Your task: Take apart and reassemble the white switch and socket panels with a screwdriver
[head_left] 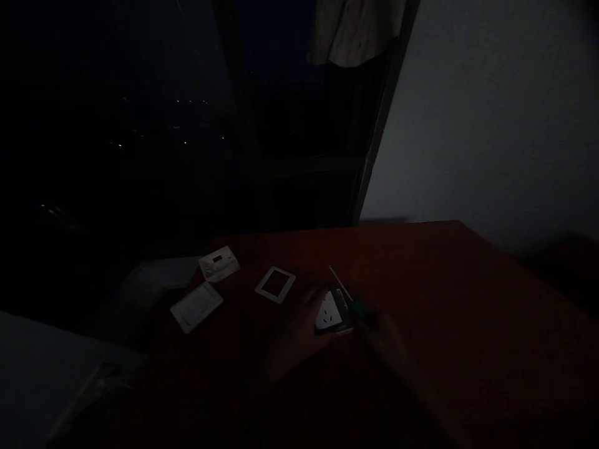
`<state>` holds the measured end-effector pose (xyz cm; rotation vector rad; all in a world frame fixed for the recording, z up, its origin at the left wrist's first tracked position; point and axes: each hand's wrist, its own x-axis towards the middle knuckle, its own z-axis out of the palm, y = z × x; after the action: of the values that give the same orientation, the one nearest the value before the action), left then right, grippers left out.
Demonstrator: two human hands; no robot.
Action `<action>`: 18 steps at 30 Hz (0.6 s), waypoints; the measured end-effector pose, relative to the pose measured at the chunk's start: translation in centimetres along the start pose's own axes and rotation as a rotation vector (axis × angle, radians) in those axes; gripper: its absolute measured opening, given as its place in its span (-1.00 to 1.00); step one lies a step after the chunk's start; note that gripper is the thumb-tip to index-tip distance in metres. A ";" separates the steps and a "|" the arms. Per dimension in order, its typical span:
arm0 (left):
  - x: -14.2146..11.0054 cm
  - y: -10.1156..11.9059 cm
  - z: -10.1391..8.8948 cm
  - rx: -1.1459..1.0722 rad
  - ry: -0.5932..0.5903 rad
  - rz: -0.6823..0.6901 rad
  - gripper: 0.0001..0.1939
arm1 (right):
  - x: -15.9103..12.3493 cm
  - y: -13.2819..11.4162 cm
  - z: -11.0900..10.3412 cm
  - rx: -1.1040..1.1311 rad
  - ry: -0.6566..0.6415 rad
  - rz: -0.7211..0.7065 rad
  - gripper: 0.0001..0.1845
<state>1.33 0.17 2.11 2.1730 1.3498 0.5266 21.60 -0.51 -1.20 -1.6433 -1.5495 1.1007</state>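
Observation:
My left hand (304,324) is closed around a white wall socket (328,313) with dark edges, its slotted face turned up. In my right hand (381,337) is a screwdriver (355,308) with a green handle, its thin metal shaft slanting up and left past the socket's far right corner. The right fingers lie close by the socket's right side; in the dim light I cannot tell whether they touch it. A square white frame (262,291) with an open middle lies on the table to the left of my left hand.
The reddish-brown table (435,280) stands by a dark window (299,187) and a pale wall (491,125). Near its left edge lie a white rectangular plate (196,307) and a white box-like piece (222,268) with a small dark opening. A cloth (355,31) hangs above.

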 end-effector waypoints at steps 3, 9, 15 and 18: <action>0.6 -0.3 0.3 -0.013 -0.021 0.051 -0.23 | -0.1 0.0 0.3 0.040 -0.009 -0.017 -0.60; 0.7 -0.7 0.3 -0.043 -0.046 0.046 -0.24 | -0.3 0.2 0.4 0.100 -0.004 -0.013 -0.55; 1.0 -1.2 0.1 -0.090 -0.062 0.091 -0.28 | -0.5 0.0 0.4 0.105 -0.011 0.013 -0.54; 0.9 -1.5 0.2 -0.091 -0.050 0.096 -0.29 | -0.5 0.2 0.5 0.111 -0.008 0.002 -0.57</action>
<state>0.83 1.51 1.10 2.1698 1.1776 0.5554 21.26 -1.10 -1.52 -1.5690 -1.4651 1.1744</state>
